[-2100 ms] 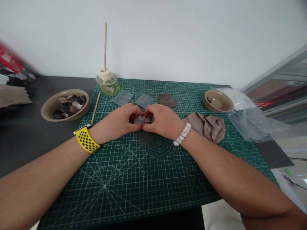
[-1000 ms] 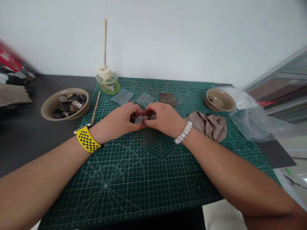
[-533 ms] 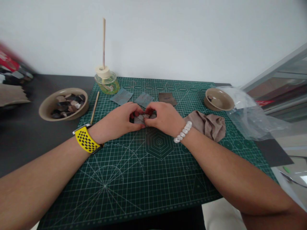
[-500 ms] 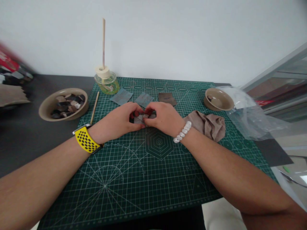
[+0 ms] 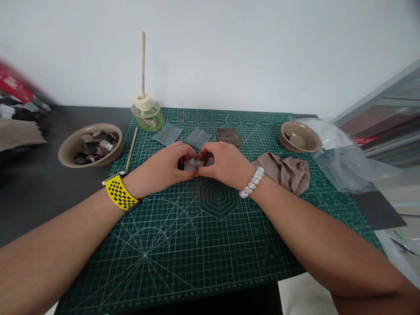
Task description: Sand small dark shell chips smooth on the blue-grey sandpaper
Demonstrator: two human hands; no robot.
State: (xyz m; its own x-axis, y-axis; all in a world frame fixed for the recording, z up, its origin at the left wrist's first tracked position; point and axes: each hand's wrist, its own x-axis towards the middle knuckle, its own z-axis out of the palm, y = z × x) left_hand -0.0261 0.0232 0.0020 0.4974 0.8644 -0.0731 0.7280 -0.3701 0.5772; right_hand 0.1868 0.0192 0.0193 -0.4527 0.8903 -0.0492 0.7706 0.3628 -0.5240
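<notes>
My right hand point(image 5: 226, 164) pinches a small pale brown stone point(image 5: 200, 162) between thumb and fingertips. Below the stone is a grey sandpaper piece point(image 5: 190, 166), partly covered by both hands. My left hand point(image 5: 167, 165) curls round the left side of that sandpaper, its thumb at the near edge and its fingers at the far edge. The fingertips of the two hands meet, so the exact contact is hard to make out. Just beyond my hands lie two blue-grey sandpaper squares point(image 5: 167, 133) and a brown sandpaper square point(image 5: 229, 136) on the green cutting mat point(image 5: 183, 258).
To the left is a bowl point(image 5: 67, 155) of dark and light stones, near a thin wooden stick point(image 5: 131, 148). A glass jar point(image 5: 148, 120) stands at the back with an upright stick in it. On the right are a crumpled brown cloth point(image 5: 285, 173), a second bowl point(image 5: 303, 139) and a plastic bag point(image 5: 354, 170).
The view has shifted slightly. Both hands stay together over the grey sandpaper, with the stone and fingertips moved only a little.
</notes>
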